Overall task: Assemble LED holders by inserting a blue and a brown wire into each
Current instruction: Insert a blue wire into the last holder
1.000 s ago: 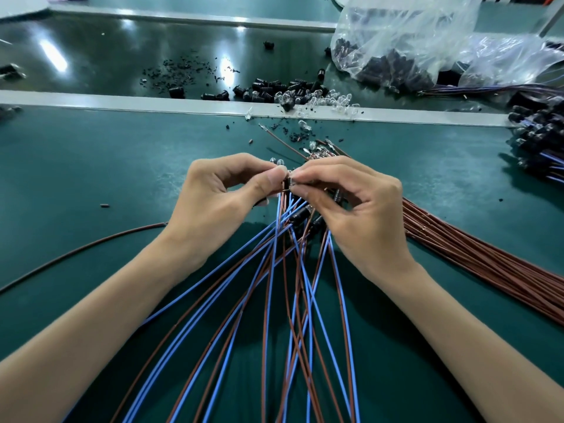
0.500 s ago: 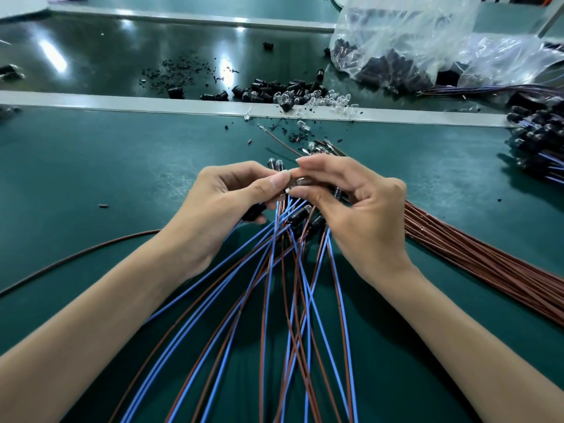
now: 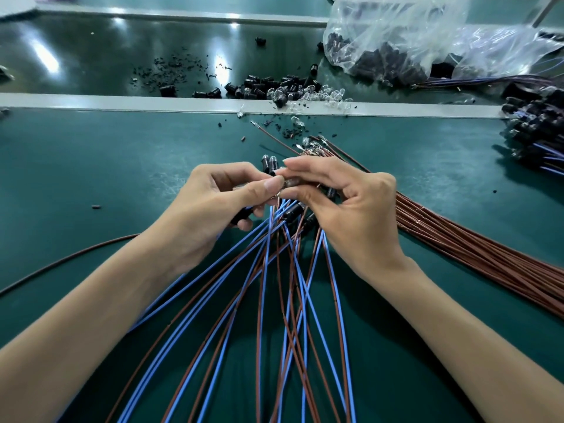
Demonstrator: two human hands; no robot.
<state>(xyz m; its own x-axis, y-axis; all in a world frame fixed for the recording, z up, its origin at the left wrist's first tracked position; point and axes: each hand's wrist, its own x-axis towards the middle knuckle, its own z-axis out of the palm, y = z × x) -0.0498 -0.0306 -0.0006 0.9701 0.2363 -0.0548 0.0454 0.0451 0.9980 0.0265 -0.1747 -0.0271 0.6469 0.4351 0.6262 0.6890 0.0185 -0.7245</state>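
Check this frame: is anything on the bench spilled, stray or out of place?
Yes. Small black bits lie scattered loose across the dark belt, and clear LEDs with black holders have spilled over the grey rail onto the green mat. Nothing looks damaged.

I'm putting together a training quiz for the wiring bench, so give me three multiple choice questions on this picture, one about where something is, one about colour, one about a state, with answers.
1. Where does the bundle of brown wires lie?
A. Right of the hands
B. Left of the hands
C. Inside the plastic bag

2. What colours are the wires fanning toward the camera under the hands?
A. Red and yellow
B. Blue and brown
C. Green and white

3. What are the hands doing?
A. Resting flat on the mat
B. Meeting fingertip to fingertip on a small part
C. Lifting the plastic bag

Answers:
1 A, the bundle runs along the green mat right of the right hand.
2 B, blue wires alternate with brown ones.
3 B, the left hand and right hand pinch together above the wires.
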